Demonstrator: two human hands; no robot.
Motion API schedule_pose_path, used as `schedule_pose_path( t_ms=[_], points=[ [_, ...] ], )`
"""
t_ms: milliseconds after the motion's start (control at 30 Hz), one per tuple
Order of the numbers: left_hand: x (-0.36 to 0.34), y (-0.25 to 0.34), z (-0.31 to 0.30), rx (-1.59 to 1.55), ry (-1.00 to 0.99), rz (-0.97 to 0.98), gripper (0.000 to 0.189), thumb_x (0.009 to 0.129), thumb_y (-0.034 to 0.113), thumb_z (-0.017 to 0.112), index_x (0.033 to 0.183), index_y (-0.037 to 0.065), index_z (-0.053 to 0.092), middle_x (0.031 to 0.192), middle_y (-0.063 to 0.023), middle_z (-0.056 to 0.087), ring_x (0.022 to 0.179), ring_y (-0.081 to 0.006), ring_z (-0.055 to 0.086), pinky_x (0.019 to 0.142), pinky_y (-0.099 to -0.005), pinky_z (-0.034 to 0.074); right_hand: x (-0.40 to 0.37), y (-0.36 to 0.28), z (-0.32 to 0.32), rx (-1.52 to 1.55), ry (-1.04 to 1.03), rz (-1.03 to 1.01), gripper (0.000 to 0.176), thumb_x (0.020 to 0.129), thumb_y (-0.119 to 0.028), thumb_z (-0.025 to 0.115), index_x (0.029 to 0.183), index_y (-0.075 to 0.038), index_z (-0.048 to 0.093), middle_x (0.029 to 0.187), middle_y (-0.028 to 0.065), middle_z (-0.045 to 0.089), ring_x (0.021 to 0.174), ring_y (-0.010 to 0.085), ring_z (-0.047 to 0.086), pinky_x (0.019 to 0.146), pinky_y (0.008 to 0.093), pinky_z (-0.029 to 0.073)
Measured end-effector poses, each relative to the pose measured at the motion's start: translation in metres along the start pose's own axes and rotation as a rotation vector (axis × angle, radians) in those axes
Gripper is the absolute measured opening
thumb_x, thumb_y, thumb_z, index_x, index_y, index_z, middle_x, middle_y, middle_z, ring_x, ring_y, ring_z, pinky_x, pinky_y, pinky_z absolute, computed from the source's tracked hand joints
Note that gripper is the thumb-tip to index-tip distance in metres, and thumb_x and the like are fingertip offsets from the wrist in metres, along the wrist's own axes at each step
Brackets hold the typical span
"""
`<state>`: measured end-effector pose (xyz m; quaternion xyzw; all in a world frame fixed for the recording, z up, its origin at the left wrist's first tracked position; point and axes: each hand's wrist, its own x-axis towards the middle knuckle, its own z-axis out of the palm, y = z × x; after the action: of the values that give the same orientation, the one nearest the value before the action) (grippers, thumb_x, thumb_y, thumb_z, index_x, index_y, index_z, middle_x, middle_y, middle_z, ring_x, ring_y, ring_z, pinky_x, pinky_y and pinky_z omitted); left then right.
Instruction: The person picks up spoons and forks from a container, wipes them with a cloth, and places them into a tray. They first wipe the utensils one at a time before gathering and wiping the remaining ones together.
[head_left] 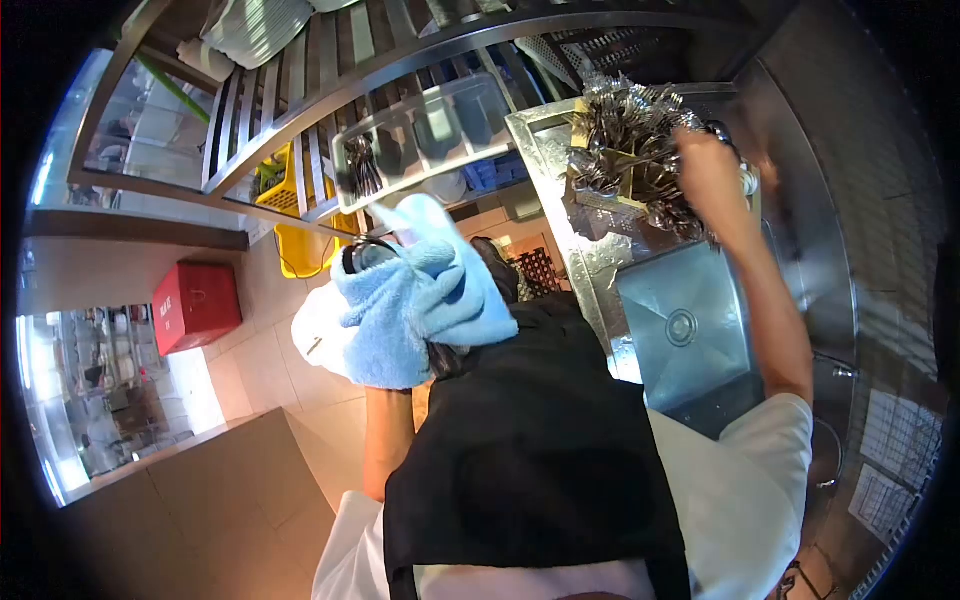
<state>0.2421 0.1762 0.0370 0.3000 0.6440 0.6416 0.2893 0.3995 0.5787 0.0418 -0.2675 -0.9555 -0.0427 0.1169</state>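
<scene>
A light blue cloth (425,290) is draped over my left hand, which is hidden beneath it; only the forearm shows below. Dark, shiny cutlery (368,252) pokes out of the cloth's upper left side. My right hand (706,165) reaches into the right side of a large heap of metal cutlery (630,150), its fingers mostly hidden among the pieces. The heap stands in a holder above the sink. A grey compartment tray (430,130) on the left holds some cutlery (361,168) in its leftmost section.
The steel sink basin (681,328) lies below the heap. A slatted metal rack (300,110) carries white plates (255,30) at the upper left. Under it are yellow baskets (300,250). A red box (197,308) stands farther left.
</scene>
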Motion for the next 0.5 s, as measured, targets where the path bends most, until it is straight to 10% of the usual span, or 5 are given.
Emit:
schedule_pose_path(
  t_ms=[167,200,233,433,500],
  points=[
    [0.002,-0.076,-0.056,0.042,0.357,0.006,0.019,0.111,0.022,0.049,0.120,0.009,0.060,0.108,-0.0046,0.061,0.100,-0.0158,0.062,0.085,-0.0314,0.054,0.008,0.008,-0.110,0.435,-0.050,-0.167,0.045,0.078,0.012,0.053,0.119,0.003,0.068,0.110,0.0241,0.072,0.098,0.0407,0.072,0.081,0.0435,0.056],
    [0.014,-0.033,-0.025,-0.616,0.453,-0.199,0.016,0.110,0.023,0.051,0.113,0.009,0.058,0.103,-0.0046,0.058,0.098,-0.0150,0.060,0.086,-0.0306,0.053,0.004,-0.003,-0.114,0.456,-0.051,-0.184,0.045,0.078,0.012,0.053,0.119,0.003,0.068,0.110,0.0241,0.072,0.098,0.0407,0.072,0.081,0.0435,0.056],
    [0.016,-0.025,-0.022,-0.610,0.463,-0.195,0.016,0.110,0.023,0.051,0.113,0.009,0.058,0.103,-0.0046,0.058,0.098,-0.0150,0.060,0.086,-0.0306,0.053,-0.001,-0.017,-0.121,0.625,-0.147,-0.203,0.045,0.076,0.013,0.053,0.118,0.003,0.068,0.109,0.0232,0.072,0.097,0.0395,0.072,0.080,0.0421,0.056],
    [0.025,-0.016,0.008,1.010,0.079,0.163,0.012,0.101,0.009,0.048,0.105,0.004,0.059,0.098,-0.0132,0.059,0.098,-0.0273,0.057,0.093,-0.0357,0.046,0.009,-0.140,-0.077,0.784,-0.193,-0.634,0.028,0.080,0.008,0.062,0.106,0.002,0.068,0.107,0.0194,0.070,0.102,0.0388,0.067,0.087,0.0438,0.055],
    [0.027,-0.014,0.011,1.047,0.070,0.238,0.012,0.101,0.009,0.048,0.105,0.004,0.059,0.098,-0.0131,0.059,0.098,-0.0272,0.057,0.093,-0.0357,0.046,0.011,-0.177,-0.047,0.842,-0.035,-0.691,0.023,0.083,0.005,0.066,0.105,0.000,0.067,0.102,0.0189,0.066,0.097,0.0397,0.066,0.084,0.0457,0.053]
  ],
)
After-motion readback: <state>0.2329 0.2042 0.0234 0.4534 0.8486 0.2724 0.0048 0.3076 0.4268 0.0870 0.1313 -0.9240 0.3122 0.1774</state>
